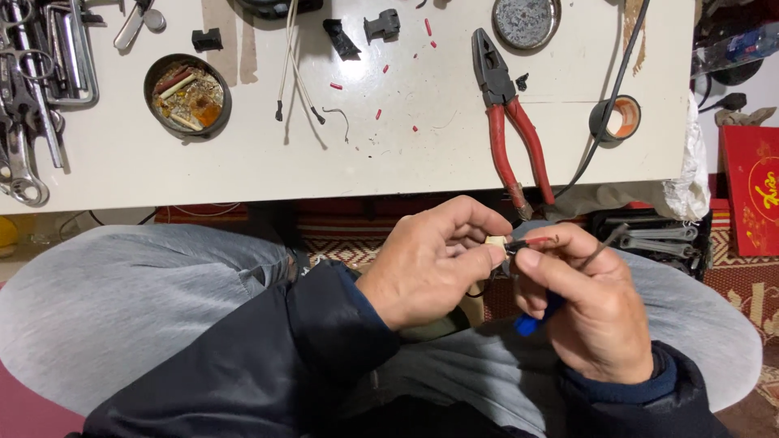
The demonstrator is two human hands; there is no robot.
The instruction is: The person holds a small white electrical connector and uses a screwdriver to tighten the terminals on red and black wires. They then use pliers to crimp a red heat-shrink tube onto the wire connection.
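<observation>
1. We count two hands over the lap, low and right of centre in the frame: the left hand [430, 264] and the right hand [588, 312], thumbs almost meeting.
2. One small cream connector [493, 242] sits pinched between the left thumb and fingers, with one thin red wire [531, 241] running from it to the right.
3. The right hand is curled shut around a blue-handled tool [529, 324]; only its blue end shows below the palm, and the thumb presses near the wire.
4. Both wrists bend inward, dark sleeves resting across grey trousers.
5. Up on the white table [122, 174] we see one pair of red-handled pliers [507, 122], upper right of centre.
6. One roll of tape [614, 118] lies right of the pliers.
7. Two round tins: one tin of bits [187, 94] at upper left, one grey tin [526, 22] at the top edge.
8. A heap of metal tools [36, 89] fills the far upper left; we cannot count them.
</observation>
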